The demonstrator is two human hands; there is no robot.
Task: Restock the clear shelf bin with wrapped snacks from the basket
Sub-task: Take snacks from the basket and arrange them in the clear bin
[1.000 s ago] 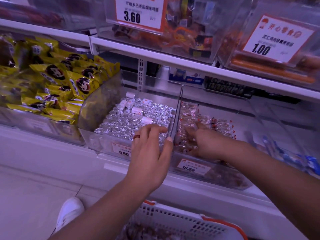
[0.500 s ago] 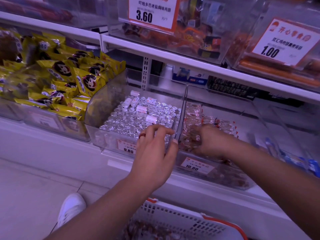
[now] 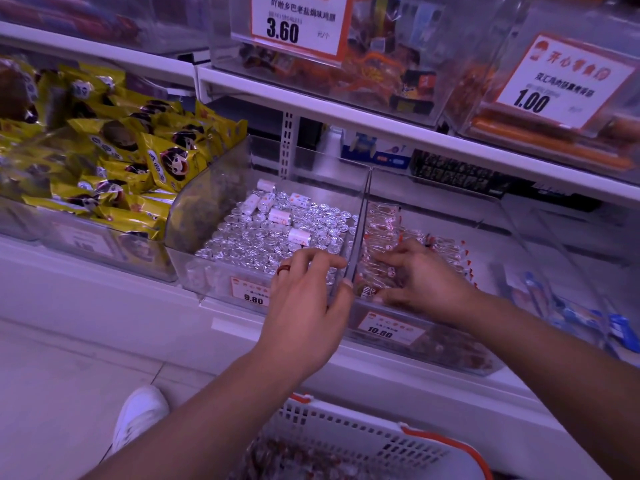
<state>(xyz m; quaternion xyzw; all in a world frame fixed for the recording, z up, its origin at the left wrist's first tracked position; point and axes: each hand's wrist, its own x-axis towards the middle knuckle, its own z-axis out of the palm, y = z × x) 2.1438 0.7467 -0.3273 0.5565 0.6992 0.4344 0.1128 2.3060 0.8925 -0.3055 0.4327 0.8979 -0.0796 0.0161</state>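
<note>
The clear shelf bin (image 3: 485,362), with a 10.80 price tag, holds clear-wrapped snacks (image 3: 381,223) with red and white ends. My right hand (image 3: 426,285) is inside it, fingers spread flat on the snacks near the front left corner. My left hand (image 3: 304,306) grips the front corner where this bin meets its neighbour, with fingers over the rim and thumb on the dividing wall. A white basket (image 3: 346,427) with an orange rim sits below my arms. It holds more wrapped snacks (image 3: 294,459).
The neighbouring bin (image 3: 194,216) is filled with silver foil sweets (image 3: 263,244) and white rolls. Yellow packets (image 3: 121,161) fill the bin at left. The shelf above (image 3: 346,116) carries bins with price signs. A white shoe (image 3: 138,414) stands on the floor.
My right hand has shifted a little toward the front left of the bin, its fingers spreading over the snacks. My left hand keeps its hold on the bin corner.
</note>
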